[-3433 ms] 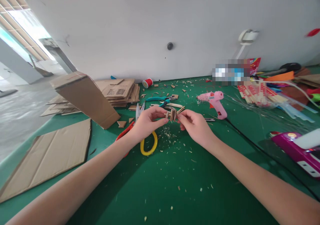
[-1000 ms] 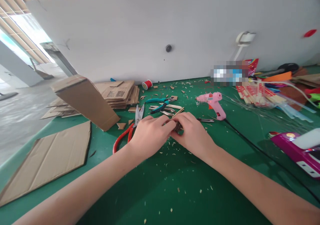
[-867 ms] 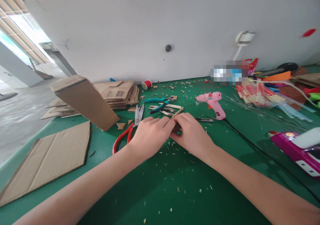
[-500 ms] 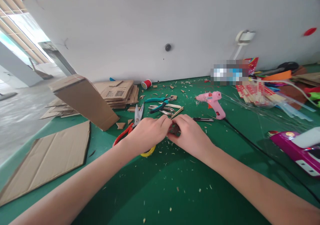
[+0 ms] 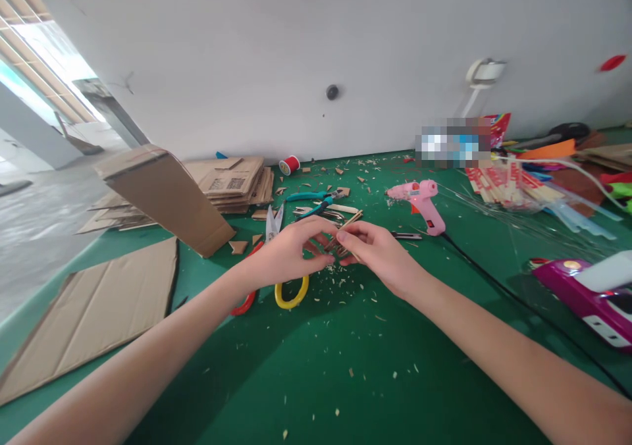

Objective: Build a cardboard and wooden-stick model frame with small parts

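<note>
My left hand [image 5: 299,249] has its fingers curled, thumb and forefinger against a small bundle of thin wooden sticks [image 5: 337,246]. From the other side my right hand [image 5: 378,251] pinches the same bundle between thumb and fingers. The fingers partly hide it, so its full shape cannot be made out. Close to my left wrist lie scissors [image 5: 291,295] with red and yellow handles, blades apart. Just beyond the hands are teal-handled pliers [image 5: 316,203] and loose metal tools. A utility knife [image 5: 407,236] lies right of my right hand.
A pink glue gun [image 5: 419,201] with a black cord stands on the right. Cardboard sheets [image 5: 232,182], a leaning cardboard piece [image 5: 168,198] and a flat panel [image 5: 99,313] lie left. A red thread spool [image 5: 289,165] sits near the wall. A magenta device [image 5: 582,300] is far right.
My hands have opened out slightly, showing more of the stick bundle between them. My left hand has risen a little, uncovering more of the scissors' handles.
</note>
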Demonstrator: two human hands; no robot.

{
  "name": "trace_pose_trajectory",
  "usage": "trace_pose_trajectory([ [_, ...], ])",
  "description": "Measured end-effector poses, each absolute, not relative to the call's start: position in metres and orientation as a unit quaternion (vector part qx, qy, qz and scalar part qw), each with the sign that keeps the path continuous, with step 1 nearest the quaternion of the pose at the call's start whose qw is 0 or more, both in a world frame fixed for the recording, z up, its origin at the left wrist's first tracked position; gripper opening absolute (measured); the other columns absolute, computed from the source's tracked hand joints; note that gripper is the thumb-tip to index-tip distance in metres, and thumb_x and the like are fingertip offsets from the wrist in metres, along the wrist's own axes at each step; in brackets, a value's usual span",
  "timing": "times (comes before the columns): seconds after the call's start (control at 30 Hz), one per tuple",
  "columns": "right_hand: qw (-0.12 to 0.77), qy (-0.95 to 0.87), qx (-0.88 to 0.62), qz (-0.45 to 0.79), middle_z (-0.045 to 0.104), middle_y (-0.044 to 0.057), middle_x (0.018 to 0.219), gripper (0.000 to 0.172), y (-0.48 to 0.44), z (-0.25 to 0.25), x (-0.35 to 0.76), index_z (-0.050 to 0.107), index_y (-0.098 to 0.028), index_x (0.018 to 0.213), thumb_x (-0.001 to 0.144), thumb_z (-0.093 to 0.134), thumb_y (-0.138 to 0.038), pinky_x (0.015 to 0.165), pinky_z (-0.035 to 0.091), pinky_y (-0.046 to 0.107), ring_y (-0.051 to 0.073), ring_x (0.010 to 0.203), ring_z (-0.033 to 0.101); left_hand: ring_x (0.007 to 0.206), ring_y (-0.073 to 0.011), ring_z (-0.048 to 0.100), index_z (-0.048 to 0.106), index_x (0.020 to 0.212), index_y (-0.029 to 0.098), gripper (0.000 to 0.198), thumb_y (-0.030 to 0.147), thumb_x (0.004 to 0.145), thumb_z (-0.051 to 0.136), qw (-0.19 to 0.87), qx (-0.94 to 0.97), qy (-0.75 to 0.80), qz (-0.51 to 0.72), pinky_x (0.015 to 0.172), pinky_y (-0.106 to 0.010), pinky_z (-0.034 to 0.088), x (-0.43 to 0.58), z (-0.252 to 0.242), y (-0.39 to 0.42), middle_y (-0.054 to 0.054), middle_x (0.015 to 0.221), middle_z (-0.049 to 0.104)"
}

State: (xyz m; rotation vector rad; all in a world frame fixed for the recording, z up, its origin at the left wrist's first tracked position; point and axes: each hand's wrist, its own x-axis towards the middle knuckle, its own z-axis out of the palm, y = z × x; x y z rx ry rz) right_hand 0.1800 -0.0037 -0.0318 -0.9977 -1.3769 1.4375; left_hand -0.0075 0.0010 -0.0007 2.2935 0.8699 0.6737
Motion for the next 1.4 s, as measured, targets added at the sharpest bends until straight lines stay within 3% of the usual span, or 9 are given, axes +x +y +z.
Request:
trace_pose_trajectory([
  [0.2, 0.460, -0.549, -0.421, 0.556, 0.061, 0.004, 0.089, 0.031, -0.004, -0.031, 0.181, 0.055, -0.021, 0.089, 0.073, 0.069, -0.043, 0.065, 0.058, 0.034, 0.015, 0.073, 0.063, 0.091, -0.0119, 0.063, 0.057, 0.107, 0.019, 0.030, 0.008, 0.080, 0.051, 0.296, 0.847, 0.317, 0.307, 0.082, -0.028, 0.055, -0.003, -0.012, 0.002, -0.004, 0.105, 0.061],
  [0.53, 0.449, -0.570, -0.412, 0.551, 0.060, 0.002, 0.085, 0.033, -0.003, -0.032, 0.182, 0.054, -0.020, 0.087, 0.072, 0.070, -0.044, 0.061, 0.057, 0.034, 0.013, 0.066, 0.062, 0.090, -0.0140, 0.065, 0.057, 0.108, 0.018, 0.030, 0.010, 0.080, 0.054, 0.403, 0.794, 0.319, 0.326, 0.084, -0.032, 0.055, -0.001, -0.019, -0.001, -0.006, 0.104, 0.064],
  [0.67, 0.455, -0.548, -0.413, 0.567, 0.059, 0.003, 0.087, 0.030, -0.001, -0.032, 0.183, 0.051, -0.020, 0.087, 0.077, 0.064, -0.045, 0.070, 0.058, 0.036, 0.014, 0.071, 0.063, 0.093, -0.0153, 0.065, 0.058, 0.106, 0.017, 0.027, 0.013, 0.079, 0.057, 0.423, 0.770, 0.331, 0.344, 0.085, -0.034, 0.055, -0.001, -0.019, 0.002, -0.008, 0.107, 0.063],
  [0.83, 0.491, -0.548, -0.371, 0.567, 0.058, 0.006, 0.106, 0.023, -0.002, -0.031, 0.183, 0.050, -0.022, 0.095, 0.078, 0.063, -0.030, 0.091, 0.052, 0.042, 0.017, 0.098, 0.062, 0.094, -0.0178, 0.066, 0.059, 0.104, 0.015, 0.027, 0.017, 0.077, 0.061, 0.424, 0.723, 0.382, 0.391, 0.084, -0.035, 0.055, -0.004, -0.020, 0.007, -0.010, 0.106, 0.066],
  [1.0, 0.506, -0.546, -0.395, 0.539, 0.059, 0.007, 0.113, 0.013, -0.001, -0.030, 0.182, 0.052, -0.021, 0.093, 0.083, 0.057, -0.028, 0.093, 0.052, 0.043, 0.018, 0.098, 0.064, 0.093, -0.0169, 0.066, 0.061, 0.104, 0.017, 0.021, 0.023, 0.085, 0.052, 0.380, 0.742, 0.386, 0.396, 0.086, -0.038, 0.053, -0.006, -0.020, 0.009, -0.008, 0.104, 0.068],
  [1.13, 0.536, -0.512, -0.406, 0.534, 0.059, 0.007, 0.108, 0.016, 0.004, -0.032, 0.184, 0.052, -0.020, 0.093, 0.081, 0.060, -0.026, 0.095, 0.051, 0.041, 0.019, 0.098, 0.064, 0.076, -0.0127, 0.066, 0.055, 0.103, 0.015, 0.019, 0.020, 0.088, 0.045, 0.338, 0.730, 0.432, 0.407, 0.071, -0.029, 0.054, -0.009, -0.019, 0.014, -0.004, 0.081, 0.066],
  [1.27, 0.553, -0.510, -0.416, 0.512, 0.057, 0.007, 0.107, 0.019, 0.007, -0.035, 0.185, 0.049, -0.021, 0.092, 0.079, 0.062, -0.027, 0.092, 0.053, 0.042, 0.019, 0.098, 0.064, 0.050, -0.0077, 0.052, 0.053, 0.102, 0.016, 0.019, 0.022, 0.090, 0.040, 0.294, 0.736, 0.468, 0.391, 0.049, -0.020, 0.044, -0.013, -0.015, 0.017, 0.004, 0.061, 0.052],
  [1.4, 0.549, -0.528, -0.424, 0.490, 0.055, 0.006, 0.108, 0.023, 0.006, -0.036, 0.185, 0.047, -0.021, 0.092, 0.078, 0.063, -0.030, 0.089, 0.055, 0.042, 0.019, 0.097, 0.063, 0.042, -0.0088, 0.047, 0.058, 0.097, 0.017, 0.021, 0.032, 0.090, 0.044, 0.230, 0.774, 0.488, 0.331, 0.044, -0.020, 0.037, -0.017, -0.007, 0.014, 0.007, 0.047, 0.046],
])
